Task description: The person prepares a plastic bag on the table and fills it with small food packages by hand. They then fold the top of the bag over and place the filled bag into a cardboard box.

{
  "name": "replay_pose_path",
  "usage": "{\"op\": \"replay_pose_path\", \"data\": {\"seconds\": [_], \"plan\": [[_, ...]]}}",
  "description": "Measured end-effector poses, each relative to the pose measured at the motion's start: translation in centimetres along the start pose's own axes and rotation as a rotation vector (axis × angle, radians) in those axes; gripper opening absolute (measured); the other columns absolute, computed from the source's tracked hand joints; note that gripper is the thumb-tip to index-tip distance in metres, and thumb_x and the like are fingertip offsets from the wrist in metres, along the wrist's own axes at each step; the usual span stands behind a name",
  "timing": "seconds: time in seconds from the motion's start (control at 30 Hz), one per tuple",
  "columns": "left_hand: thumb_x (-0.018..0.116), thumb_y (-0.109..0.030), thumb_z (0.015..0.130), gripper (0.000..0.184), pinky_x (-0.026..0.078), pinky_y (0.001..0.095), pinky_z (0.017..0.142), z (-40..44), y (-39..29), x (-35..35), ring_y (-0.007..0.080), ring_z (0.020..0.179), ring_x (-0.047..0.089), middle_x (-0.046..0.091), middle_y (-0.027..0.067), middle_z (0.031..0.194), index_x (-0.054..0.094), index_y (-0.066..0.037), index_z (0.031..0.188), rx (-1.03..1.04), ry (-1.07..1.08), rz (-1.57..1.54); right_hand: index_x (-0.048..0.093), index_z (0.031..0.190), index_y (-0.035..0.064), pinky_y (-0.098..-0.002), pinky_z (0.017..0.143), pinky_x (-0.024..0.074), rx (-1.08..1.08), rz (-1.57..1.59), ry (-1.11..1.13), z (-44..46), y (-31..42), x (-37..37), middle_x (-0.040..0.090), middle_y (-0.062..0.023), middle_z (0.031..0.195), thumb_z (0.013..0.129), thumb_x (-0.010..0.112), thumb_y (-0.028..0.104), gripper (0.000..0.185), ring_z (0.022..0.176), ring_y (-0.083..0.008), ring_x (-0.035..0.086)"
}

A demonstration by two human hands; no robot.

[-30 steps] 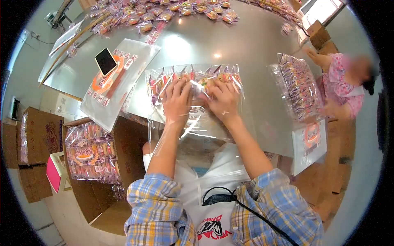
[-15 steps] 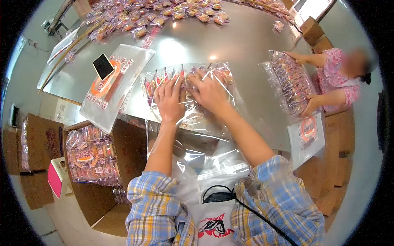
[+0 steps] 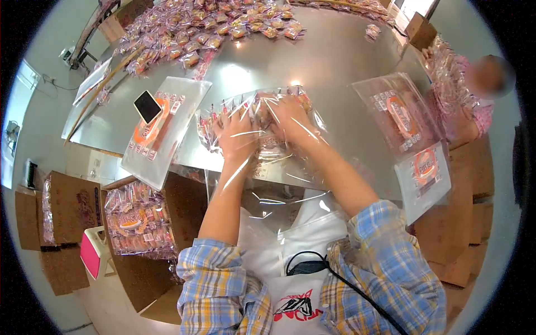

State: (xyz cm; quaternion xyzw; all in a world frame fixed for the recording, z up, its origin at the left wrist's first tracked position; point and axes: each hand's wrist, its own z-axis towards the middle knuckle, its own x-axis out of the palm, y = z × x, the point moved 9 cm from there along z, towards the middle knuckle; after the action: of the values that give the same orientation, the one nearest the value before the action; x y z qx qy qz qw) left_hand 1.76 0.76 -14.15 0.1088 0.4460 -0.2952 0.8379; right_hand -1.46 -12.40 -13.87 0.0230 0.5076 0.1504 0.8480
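Note:
A clear plastic bag lies at the near edge of the metal table, with a row of small wrapped snacks in its far end. Both of my forearms run inside the bag. On the left part of the row rests my left hand, fingers spread apart and pointing away from me. My right hand presses on the right part of the row; its fingers are bent over the snacks, and their tips are partly hidden by glare on the film.
A phone lies on flat printed bags at left. Loose snacks cover the far table. An open carton holds packed bags. At right are more printed bags and a person holding a filled bag.
The person at right has lifted the filled bag off the table, uncovering flat printed bags. My hands remain on the snack row, whose right part is now bunched under my right hand.

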Motion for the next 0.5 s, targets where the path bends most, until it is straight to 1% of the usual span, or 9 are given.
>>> {"op": "replay_pose_path", "data": {"seconds": [0.03, 0.13, 0.17, 0.2, 0.23, 0.27, 0.33, 0.43, 0.5], "plan": [[0.073, -0.033, 0.087, 0.035, 0.038, 0.0577, 0.105, 0.1, -0.2, 0.4, 0.0307, 0.12, 0.059, 0.066, 0.0084, 0.115, 0.07, -0.017, 0.118, 0.036, 0.024, 0.029, 0.06, 0.137, 0.005, -0.0453, 0.114, 0.041, 0.056, -0.21, 0.114, 0.3, -0.8, 1.2, 0.059, -0.0176, 0.142, 0.078, 0.073, 0.016, 0.061, 0.133, -0.0313, 0.054], [0.074, -0.034, 0.085, 0.042, 0.036, 0.061, 0.107, 0.7, -1.3, 0.6, 0.03, 0.125, 0.057, 0.064, 0.011, 0.125, 0.067, -0.017, 0.123, 0.146, 0.043, 0.066, 0.066, 0.129, 0.0042, -0.0472, 0.116, 0.0382, 0.104, -0.365, 0.069, -0.5, -1.0, 0.8, 0.058, -0.0177, 0.144, 0.081, 0.07, 0.016, 0.05, 0.135, -0.0307, 0.053], [0.075, -0.035, 0.084, 0.045, 0.035, 0.062, 0.108, 0.6, -2.0, 0.2, 0.03, 0.127, 0.056, 0.063, 0.012, 0.128, 0.066, -0.017, 0.124, 0.187, 0.017, 0.044, 0.07, 0.122, 0.0042, -0.0472, 0.114, 0.0402, 0.125, -0.249, 0.055, -0.8, -1.2, 0.6, 0.06, -0.0154, 0.142, 0.084, 0.069, 0.016, 0.04, 0.134, -0.0306, 0.053], [0.076, -0.035, 0.084, 0.047, 0.034, 0.0631, 0.109, 0.4, -2.8, -0.7, 0.03, 0.129, 0.055, 0.061, 0.013, 0.131, 0.065, -0.017, 0.126, 0.227, -0.008, 0.022, 0.07, 0.121, 0.0043, -0.0474, 0.114, 0.0403, 0.147, -0.208, 0.016, -1.1, -1.3, 0.5, 0.06, -0.0143, 0.142, 0.084, 0.068, 0.016, 0.039, 0.134, -0.0307, 0.053], [0.078, -0.036, 0.081, 0.055, 0.032, 0.0657, 0.11, 0.5, -2.9, -0.5, 0.0294, 0.134, 0.052, 0.06, 0.0125, 0.136, 0.063, -0.019, 0.132, 0.167, 0.08, 0.004, 0.07, 0.121, 0.0043, -0.0476, 0.114, 0.0403, 0.167, -0.167, -0.025, -1.2, -1.4, 0.5, 0.061, -0.0132, 0.142, 0.084, 0.068, 0.017, 0.039, 0.134, -0.0308, 0.053], [0.078, -0.036, 0.081, 0.055, 0.033, 0.0654, 0.11, 0.7, -2.8, -0.3, 0.029, 0.134, 0.052, 0.06, 0.0115, 0.136, 0.064, -0.019, 0.132, 0.151, 0.074, -0.007, 0.07, 0.12, 0.0044, -0.0478, 0.114, 0.0404, 0.187, -0.126, -0.069, -1.3, -1.6, 0.4, 0.061, -0.0121, 0.141, 0.084, 0.068, 0.017, 0.038, 0.134, -0.031, 0.053], [0.078, -0.037, 0.081, 0.055, 0.033, 0.0649, 0.11, 1.1, -2.6, 0.0, 0.0281, 0.134, 0.052, 0.06, 0.0093, 0.137, 0.064, -0.02, 0.132, 0.122, 0.066, -0.029, 0.073, 0.113, 0.006, -0.0468, 0.107, 0.0458, 0.101, -0.161, -0.241, -1.7, -1.3, -0.4, 0.068, -0.0106, 0.128, 0.083, 0.068, 0.016, 0.031, 0.125, -0.0323, 0.06], [0.07, -0.033, 0.089, 0.042, 0.035, 0.0653, 0.108, 1.3, -2.2, 1.4, 0.025, 0.129, 0.056, 0.064, 0.0038, 0.131, 0.065, -0.021, 0.129, 0.111, 0.14, 0.05, 0.076, 0.099, 0.0079, -0.0471, 0.097, 0.0516, 0.053, -0.206, -0.382, -2.0, -1.0, -1.0, 0.072, -0.0071, 0.114, 0.081, 0.069, 0.012, 0.02, 0.113, -0.0314, 0.066], [0.067, -0.03, 0.091, 0.039, 0.035, 0.0657, 0.106, 1.7, -2.2, 1.7, 0.0243, 0.126, 0.057, 0.065, 0.0024, 0.127, 0.065, -0.022, 0.129, 0.105, 0.161, 0.096, 0.077, 0.097, 0.0078, -0.0476, 0.097, 0.0519, 0.011, -0.174, -0.414, -2.2, -0.6, -1.4, 0.072, -0.005, 0.115, 0.081, 0.07, 0.012, 0.018, 0.111, -0.0306, 0.066]]}}
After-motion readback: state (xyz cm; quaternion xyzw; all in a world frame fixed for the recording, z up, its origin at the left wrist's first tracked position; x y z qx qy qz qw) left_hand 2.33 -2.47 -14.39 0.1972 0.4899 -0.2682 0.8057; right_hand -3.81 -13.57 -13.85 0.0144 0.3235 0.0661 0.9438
